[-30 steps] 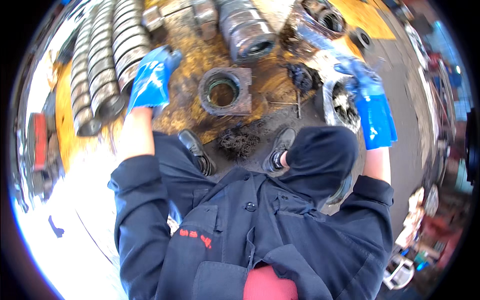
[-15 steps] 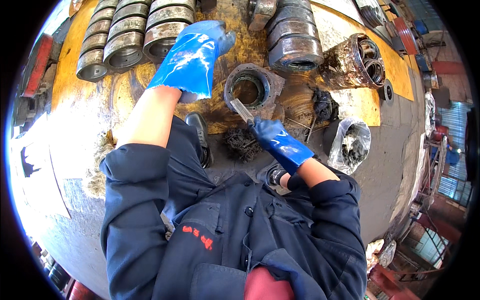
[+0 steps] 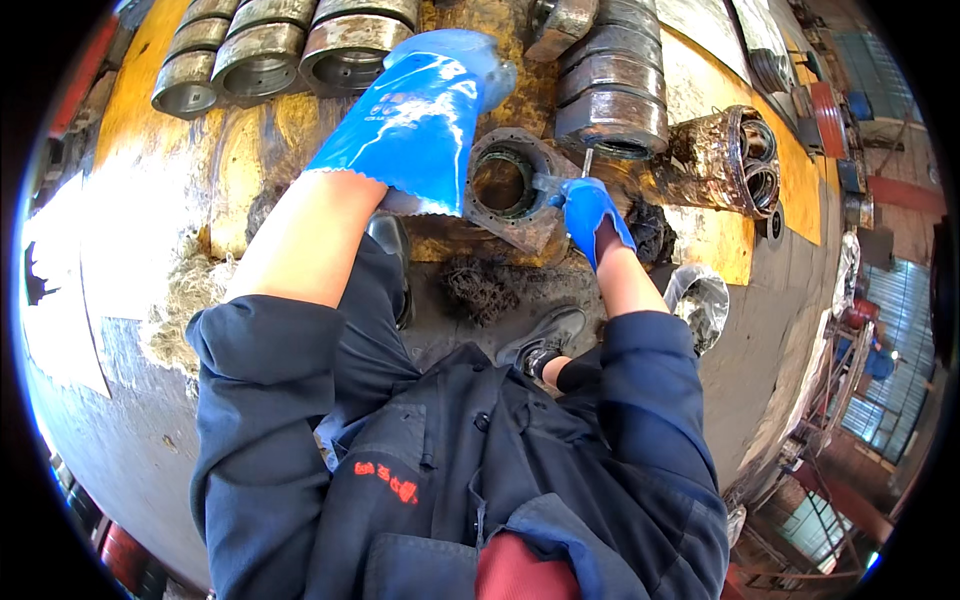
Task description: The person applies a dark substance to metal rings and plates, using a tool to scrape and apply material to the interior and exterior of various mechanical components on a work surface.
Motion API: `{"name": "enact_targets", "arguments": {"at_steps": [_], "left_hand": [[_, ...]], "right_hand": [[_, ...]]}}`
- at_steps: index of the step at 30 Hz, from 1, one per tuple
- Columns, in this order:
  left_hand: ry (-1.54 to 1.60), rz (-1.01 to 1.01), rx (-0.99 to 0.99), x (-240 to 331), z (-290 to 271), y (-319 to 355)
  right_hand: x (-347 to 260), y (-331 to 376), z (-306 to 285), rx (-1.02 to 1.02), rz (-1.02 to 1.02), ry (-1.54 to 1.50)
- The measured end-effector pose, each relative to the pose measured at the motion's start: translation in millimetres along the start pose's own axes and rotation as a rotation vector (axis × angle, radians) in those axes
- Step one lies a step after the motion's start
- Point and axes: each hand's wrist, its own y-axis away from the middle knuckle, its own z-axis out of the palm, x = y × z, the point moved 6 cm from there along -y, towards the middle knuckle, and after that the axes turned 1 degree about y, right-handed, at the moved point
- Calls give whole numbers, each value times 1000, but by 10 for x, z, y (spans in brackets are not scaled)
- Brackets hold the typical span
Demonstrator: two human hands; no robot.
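In front of me lies a greasy metal housing [image 3: 545,225] with a flat, angular flange and a round bore, on the stained yellow bench. My left hand [image 3: 490,75], in a long blue rubber glove, is over the housing's far left side. Its fingers look curled, and whatever they hold, if anything, is hidden. At the housing's right edge is my right hand [image 3: 588,212], also in a blue glove, closed around a narrow metal bar [image 3: 588,162]. The bar's end sticks up and away from the fist; the rest is covered by the glove.
Rows of metal cylinders [image 3: 258,60] stand at the far left, with another stack [image 3: 612,95] beyond my right hand. A rusty drum-like part [image 3: 715,160] lies to the right. Dark shavings [image 3: 480,288], a plastic-lined bucket [image 3: 700,305] and pale fibres [image 3: 185,310] are nearer.
My right hand has moved away from me and rightward, and the bar now points away instead of leftward over the bore. My left hand has shifted right, and the view has turned slightly.
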Motion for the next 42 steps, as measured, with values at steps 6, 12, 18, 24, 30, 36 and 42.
{"name": "enact_targets", "arguments": {"at_steps": [6,12,18,24,30,36,42], "left_hand": [[59,-22,-34,35,-151,140],[-20,0,167,-122,2,128],[-64,20,213,-102,43,105],[-97,-7,216,-208,57,123],[-52,-40,139,-132,-113,199],[-67,-36,99,-75,-23,109],[-106,60,101,-1,33,86]], "right_hand": [[-49,-584,135,174,-217,-131],[-842,-213,320,30,-346,130],[-794,-721,612,132,-1193,1323],[-967,-415,882,-96,-1202,1322],[-912,-661,1140,-283,-741,1380],[-831,-541,1071,-420,-535,1056],[-710,-294,1101,-567,-657,1216]]}}
